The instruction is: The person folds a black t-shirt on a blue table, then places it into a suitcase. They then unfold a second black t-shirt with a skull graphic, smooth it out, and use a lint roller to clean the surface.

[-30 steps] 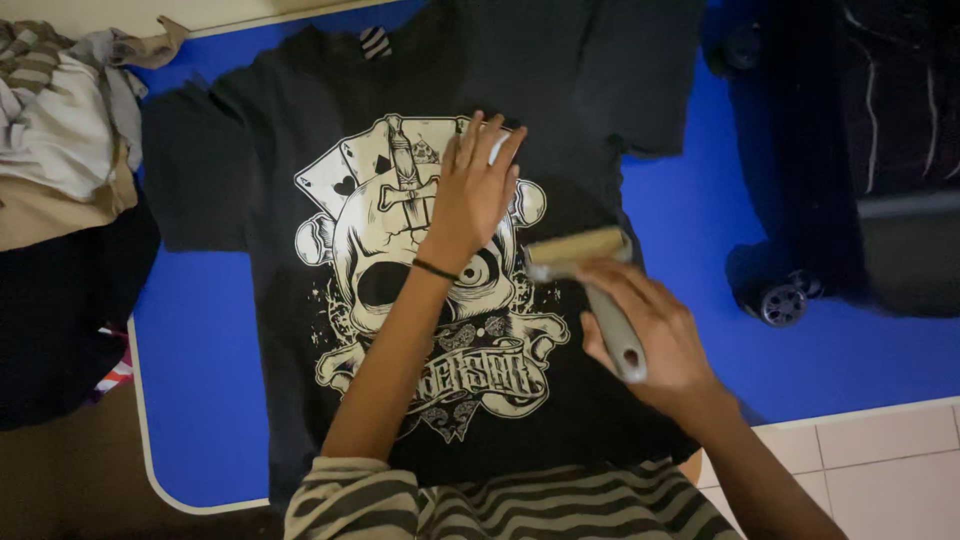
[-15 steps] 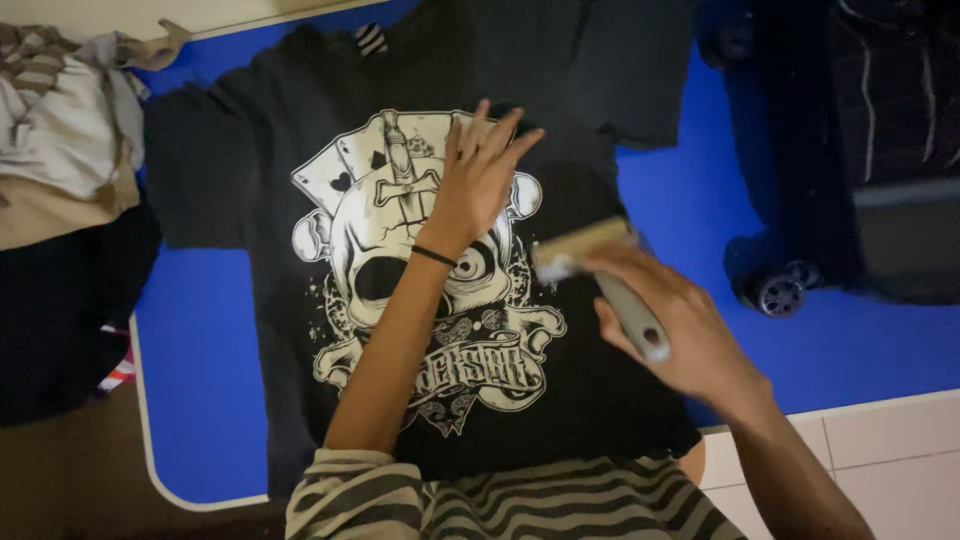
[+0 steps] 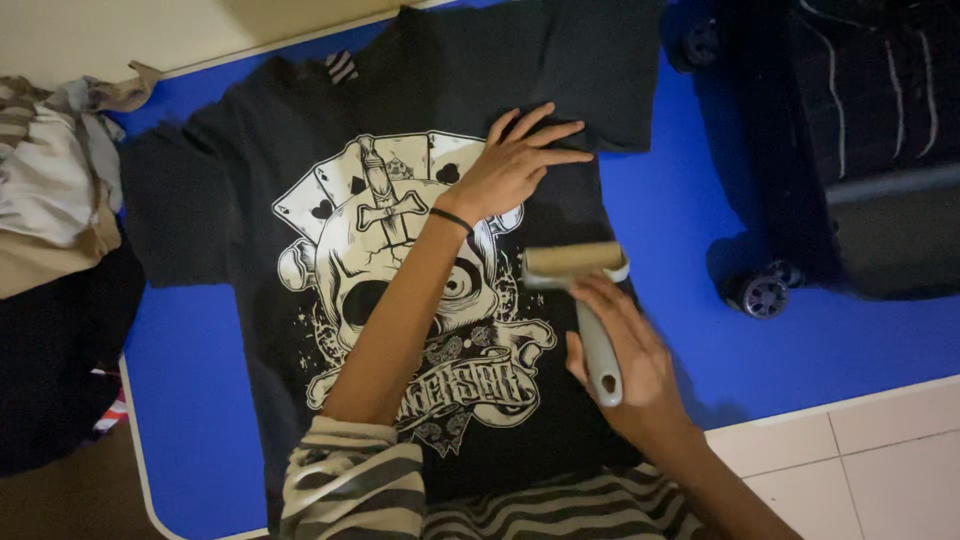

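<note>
Your right hand point(image 3: 625, 375) grips the lint roller point(image 3: 585, 300) (handle toward six o'clock). Your left hand point(image 3: 510, 165), fingers spread flat, presses the shirt point(image 3: 300, 200) at eleven o'clock from the roller.

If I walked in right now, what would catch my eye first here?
Most likely the black T-shirt spread flat on the blue table, with a big pale skull-and-cards print across its chest. The left hand presses flat on the shirt near the top of the print, while the right hand holds a grey-handled lint roller against the fabric. A dark wheeled suitcase lies at the right.
</note>
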